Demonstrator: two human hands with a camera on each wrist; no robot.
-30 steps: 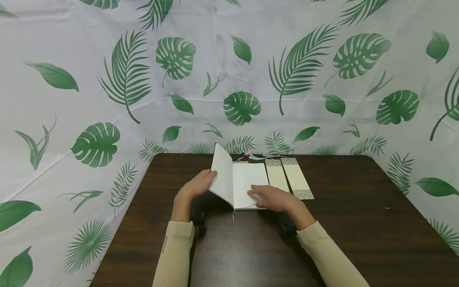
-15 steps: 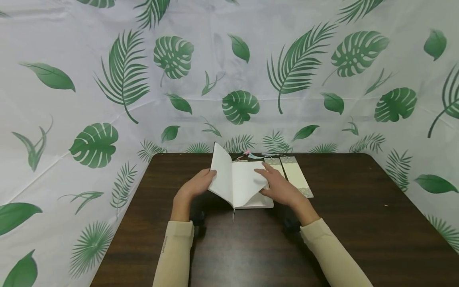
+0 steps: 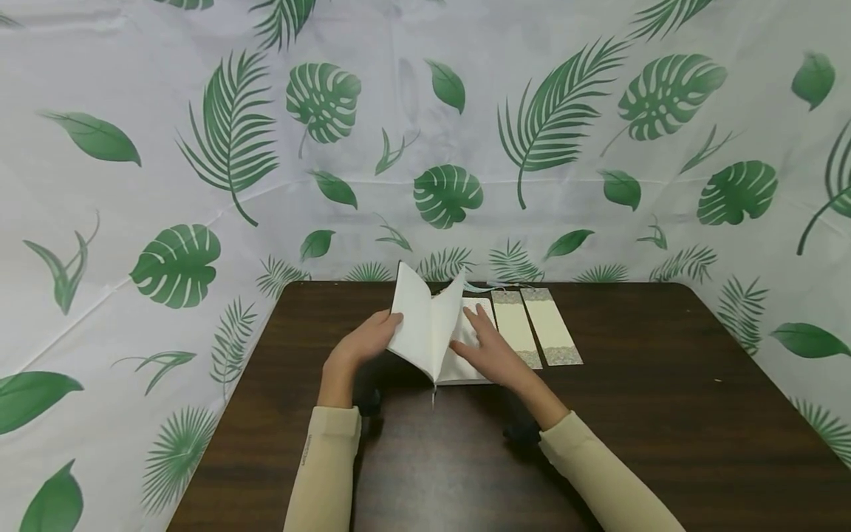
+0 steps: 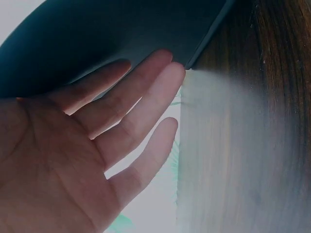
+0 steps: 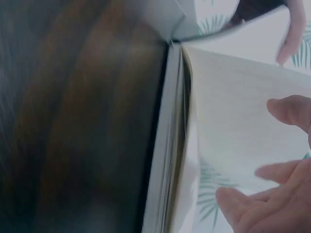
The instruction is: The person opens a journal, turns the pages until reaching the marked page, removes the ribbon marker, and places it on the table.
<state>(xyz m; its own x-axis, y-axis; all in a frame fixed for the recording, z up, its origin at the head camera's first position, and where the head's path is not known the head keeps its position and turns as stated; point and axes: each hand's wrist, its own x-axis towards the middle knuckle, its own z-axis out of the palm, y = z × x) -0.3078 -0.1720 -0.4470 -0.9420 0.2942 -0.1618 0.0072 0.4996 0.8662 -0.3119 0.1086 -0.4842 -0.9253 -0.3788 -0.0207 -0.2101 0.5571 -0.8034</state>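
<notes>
An open notebook (image 3: 412, 325) with a dark cover and white pages stands at the middle of the table. My left hand (image 3: 362, 343) holds its raised left side, thumb on the page. In the left wrist view the fingers of that hand lie spread behind the dark cover (image 4: 160, 29). One page (image 3: 448, 325) stands up from the right half, bent toward the left. Just to its right is my right hand (image 3: 495, 358), its fingers apart over the pages underneath. The right wrist view shows the right thumb and fingers (image 5: 228, 201) spread beside the lifted page (image 5: 238, 116).
Two cream bookmarks (image 3: 515, 329) with patterned ends lie to the right of the notebook, and a pale blue tassel (image 3: 475, 287) lies behind it. A thin ribbon (image 3: 434, 399) hangs from the spine. Behind the table (image 3: 651, 414) is a leaf-print cloth (image 3: 372, 148).
My right hand first lay on the right page, then lifted it by its outer edge and swung it leftward. The page now stands nearly upright. My left hand has stayed in place.
</notes>
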